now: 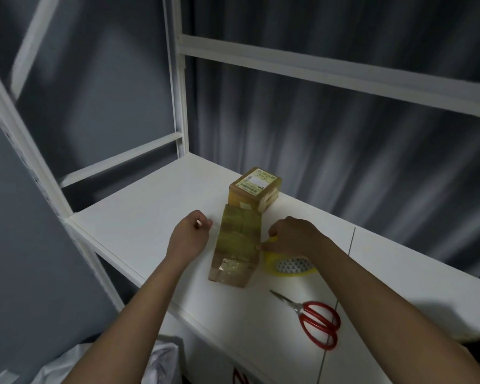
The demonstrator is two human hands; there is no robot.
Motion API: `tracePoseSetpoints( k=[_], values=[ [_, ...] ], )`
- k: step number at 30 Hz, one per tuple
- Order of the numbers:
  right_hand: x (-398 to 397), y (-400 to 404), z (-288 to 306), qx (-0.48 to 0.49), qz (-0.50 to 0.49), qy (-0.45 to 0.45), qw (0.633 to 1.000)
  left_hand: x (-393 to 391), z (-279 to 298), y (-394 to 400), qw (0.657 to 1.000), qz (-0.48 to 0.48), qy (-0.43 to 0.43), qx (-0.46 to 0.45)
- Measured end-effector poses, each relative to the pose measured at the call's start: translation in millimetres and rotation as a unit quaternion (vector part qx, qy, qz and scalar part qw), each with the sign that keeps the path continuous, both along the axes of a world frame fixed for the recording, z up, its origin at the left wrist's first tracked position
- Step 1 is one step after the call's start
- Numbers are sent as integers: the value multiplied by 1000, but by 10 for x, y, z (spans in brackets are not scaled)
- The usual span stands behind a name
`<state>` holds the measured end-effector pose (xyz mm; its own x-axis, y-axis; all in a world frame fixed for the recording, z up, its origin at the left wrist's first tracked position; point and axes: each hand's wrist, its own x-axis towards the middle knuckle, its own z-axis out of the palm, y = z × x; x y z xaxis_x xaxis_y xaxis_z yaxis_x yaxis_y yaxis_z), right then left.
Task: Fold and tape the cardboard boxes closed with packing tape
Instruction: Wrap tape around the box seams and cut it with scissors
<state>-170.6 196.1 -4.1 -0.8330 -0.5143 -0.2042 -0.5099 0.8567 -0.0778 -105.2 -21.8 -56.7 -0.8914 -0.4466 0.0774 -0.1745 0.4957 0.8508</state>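
A small brown cardboard box (237,245) wrapped in glossy tape stands in the middle of the white table (139,212). My left hand (190,235) is just left of the box, fingers curled and pinching what looks like a clear tape end. My right hand (291,235) is at the box's right edge, pinching a yellowish strip of tape against it. A tape roll (291,266) with a yellow rim lies flat under my right wrist. A second taped box (255,188) with a shipping label stands right behind the first.
Red-handled scissors (315,318) lie on the table near its front edge, to the right. A white metal shelf frame (179,79) rises at the back and left. White plastic bags (108,364) lie on the floor at lower left.
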Motion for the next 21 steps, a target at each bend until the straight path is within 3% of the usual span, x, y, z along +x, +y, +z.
tracePoseSetpoints(
  k=[3, 7, 10, 16, 21],
  values=[
    [2, 13, 5, 7, -5, -6, 1000, -37, -59, -53, 998, -34, -9, 44],
    [34, -24, -44, -19, -23, -29, 999, 38, -245, -146, 983, -51, -56, 166],
    [53, -119, -88, -48, -28, -44, 997, 112, -423, -146, 978, -57, -46, 194],
    [70, -148, -56, -18, -29, -37, 999, 133, -615, -124, 983, -124, -33, 128],
    [105, -162, -57, -11, -38, -32, 999, 80, -569, -317, 994, -103, -24, -23]
  ],
)
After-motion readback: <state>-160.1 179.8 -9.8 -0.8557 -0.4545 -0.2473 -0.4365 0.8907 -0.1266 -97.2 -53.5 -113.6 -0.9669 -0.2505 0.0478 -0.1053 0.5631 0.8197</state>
